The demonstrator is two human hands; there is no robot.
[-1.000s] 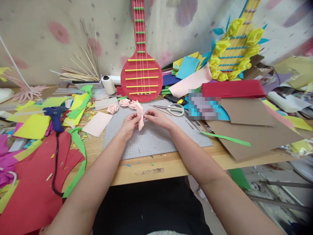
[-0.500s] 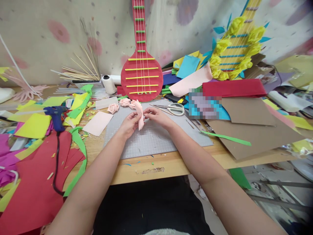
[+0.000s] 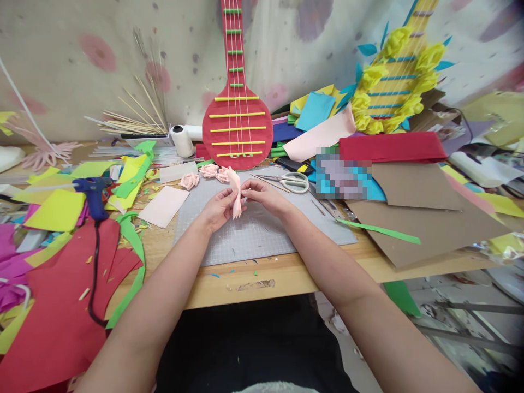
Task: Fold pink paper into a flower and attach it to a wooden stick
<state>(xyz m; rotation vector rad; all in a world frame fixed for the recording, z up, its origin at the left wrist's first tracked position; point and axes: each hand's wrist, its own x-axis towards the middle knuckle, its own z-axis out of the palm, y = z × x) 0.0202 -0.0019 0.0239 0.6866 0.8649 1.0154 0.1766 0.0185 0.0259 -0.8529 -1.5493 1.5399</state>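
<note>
A flower-patterned cloth is hanging behind a cluttered wooden table, and a grey cutting mat is lying near its front edge. In the head view, the left hand is gripping a pink paper piece between thumb and fingers, keeping it upright above the mat. The right hand is bringing its bent fingertips to the paper's right edge; whether they are pinching it, I cannot tell. Just beyond, pink paper roses are sitting near the foot of a red toy lute, which is standing against the cloth. Scissors are lying to the right of the hands. A pale pink card is resting partly on the mat at left, and a blue glue gun is lying farther left.
</note>
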